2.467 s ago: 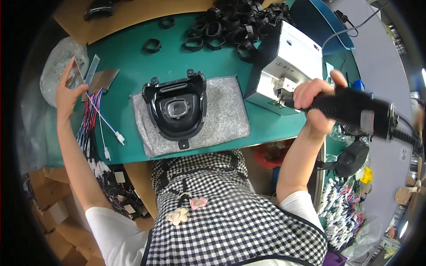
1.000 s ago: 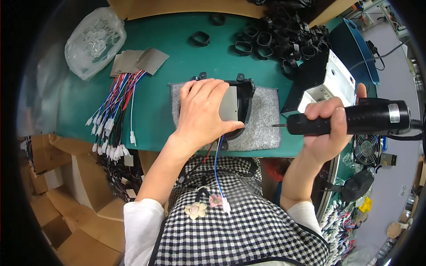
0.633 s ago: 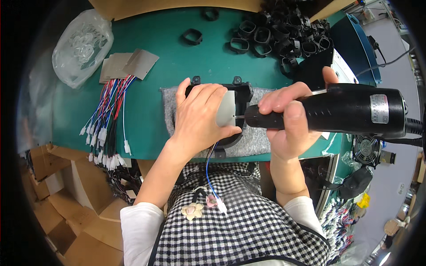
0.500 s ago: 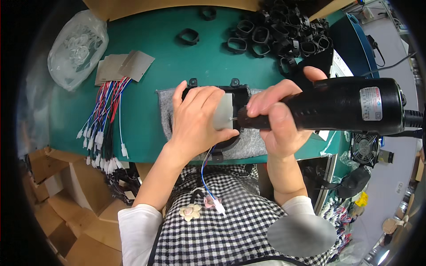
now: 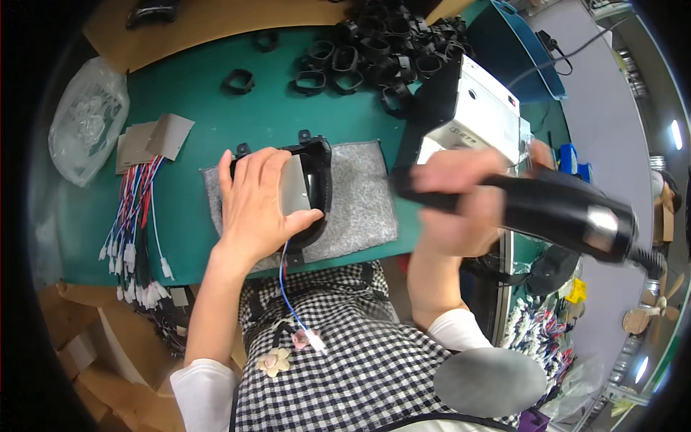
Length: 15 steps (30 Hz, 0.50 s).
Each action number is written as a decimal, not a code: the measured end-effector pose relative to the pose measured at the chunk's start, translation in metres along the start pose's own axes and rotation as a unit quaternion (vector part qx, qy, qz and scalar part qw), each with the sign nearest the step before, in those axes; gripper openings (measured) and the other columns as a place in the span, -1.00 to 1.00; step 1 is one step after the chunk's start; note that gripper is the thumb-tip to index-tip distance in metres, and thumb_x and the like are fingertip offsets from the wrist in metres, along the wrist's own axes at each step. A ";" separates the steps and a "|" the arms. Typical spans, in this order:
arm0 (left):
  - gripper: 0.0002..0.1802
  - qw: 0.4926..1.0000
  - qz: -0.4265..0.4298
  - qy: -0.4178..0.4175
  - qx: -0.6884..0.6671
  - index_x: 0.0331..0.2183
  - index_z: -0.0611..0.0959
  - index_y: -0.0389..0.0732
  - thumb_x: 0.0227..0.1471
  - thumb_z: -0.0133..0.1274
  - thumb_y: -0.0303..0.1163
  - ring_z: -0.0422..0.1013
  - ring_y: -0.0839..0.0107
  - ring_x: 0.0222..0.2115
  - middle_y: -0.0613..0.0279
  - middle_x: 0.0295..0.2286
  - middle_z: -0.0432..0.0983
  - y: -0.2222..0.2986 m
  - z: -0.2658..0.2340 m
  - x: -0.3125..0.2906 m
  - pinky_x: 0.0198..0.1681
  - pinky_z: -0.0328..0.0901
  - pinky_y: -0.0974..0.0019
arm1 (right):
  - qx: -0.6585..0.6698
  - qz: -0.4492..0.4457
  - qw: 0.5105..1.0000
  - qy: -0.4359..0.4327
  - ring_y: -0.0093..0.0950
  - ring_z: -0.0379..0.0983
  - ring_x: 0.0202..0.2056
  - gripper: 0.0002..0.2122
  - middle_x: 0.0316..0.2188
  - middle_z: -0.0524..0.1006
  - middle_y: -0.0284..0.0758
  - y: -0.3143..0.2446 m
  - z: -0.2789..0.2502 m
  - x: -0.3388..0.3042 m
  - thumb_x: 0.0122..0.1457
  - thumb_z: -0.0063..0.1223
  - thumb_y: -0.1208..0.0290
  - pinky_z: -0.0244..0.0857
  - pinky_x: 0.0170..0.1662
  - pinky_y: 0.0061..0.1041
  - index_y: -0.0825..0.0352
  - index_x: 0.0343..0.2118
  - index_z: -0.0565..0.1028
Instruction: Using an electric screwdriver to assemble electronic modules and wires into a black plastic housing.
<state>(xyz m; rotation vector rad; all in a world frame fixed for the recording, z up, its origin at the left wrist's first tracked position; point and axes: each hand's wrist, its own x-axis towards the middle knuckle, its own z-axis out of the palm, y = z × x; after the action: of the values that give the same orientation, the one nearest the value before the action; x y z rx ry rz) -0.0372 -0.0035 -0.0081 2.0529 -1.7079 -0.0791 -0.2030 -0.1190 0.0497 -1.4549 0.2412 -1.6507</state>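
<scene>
My left hand grips a black plastic housing, its fingers lying over a grey metal plate inside and its thumb on the near right edge. From under that hand a blue, red and black lead hangs over the table edge to a white connector. The housing rests on a grey felt mat. My right hand, smeared by motion, is wrapped round a black electric screwdriver, held clear of the housing to its right. The tool's tip is hard to make out in front of a white and black box-shaped machine.
Several black plastic frames are heaped at the back, with a few loose ones nearby. At left lie grey plates with wired connectors and a clear plastic bag. A blue bin stands at back right. Cardboard boxes sit below left.
The screwdriver has come away from the plate and moved right in my right hand. My left hand stays on the housing. The whole view has swung right, bringing the box-shaped machine into fuller sight.
</scene>
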 end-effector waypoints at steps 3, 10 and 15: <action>-0.16 1.000 0.015 -0.008 0.017 -0.07 0.34 -0.20 -0.37 0.23 0.04 0.15 0.20 -0.02 0.13 -0.12 0.27 -0.002 -0.001 0.001 0.18 -0.26 -0.06 | -0.059 -0.061 0.996 0.039 -0.46 0.35 -0.61 -0.51 -0.60 0.37 -0.29 -0.027 -0.064 0.030 0.12 -0.16 0.43 0.32 -0.47 -0.38 0.32 0.11 0.02; -0.07 1.000 0.003 0.000 -0.005 -0.03 0.33 -0.21 -0.43 0.26 0.08 0.12 0.18 0.03 0.13 -0.08 0.26 -0.009 -0.004 -0.004 0.19 -0.28 -0.06 | -0.111 0.027 0.992 0.059 -0.53 0.36 -0.67 -0.46 -0.70 0.42 -0.31 -0.007 -0.067 0.030 -0.02 -0.01 0.63 0.27 -0.45 -0.64 0.49 0.04 0.08; 0.07 0.997 -0.032 0.046 -0.053 0.08 0.30 -0.13 -0.45 0.19 0.25 -0.17 0.12 0.21 0.10 0.14 0.03 -0.029 -0.014 -0.015 0.20 -0.45 -0.11 | -0.086 0.067 0.994 0.027 -0.50 0.34 -0.66 -0.44 -0.68 0.39 -0.28 -0.023 -0.044 0.009 0.08 -0.05 0.46 0.26 -0.48 -0.52 0.43 0.11 -0.01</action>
<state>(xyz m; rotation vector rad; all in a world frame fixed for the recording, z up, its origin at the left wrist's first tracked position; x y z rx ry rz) -0.0096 0.0181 -0.0102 2.0019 -1.5506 -0.0907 -0.2517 -0.1302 0.0581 -1.4876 0.5113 -1.5932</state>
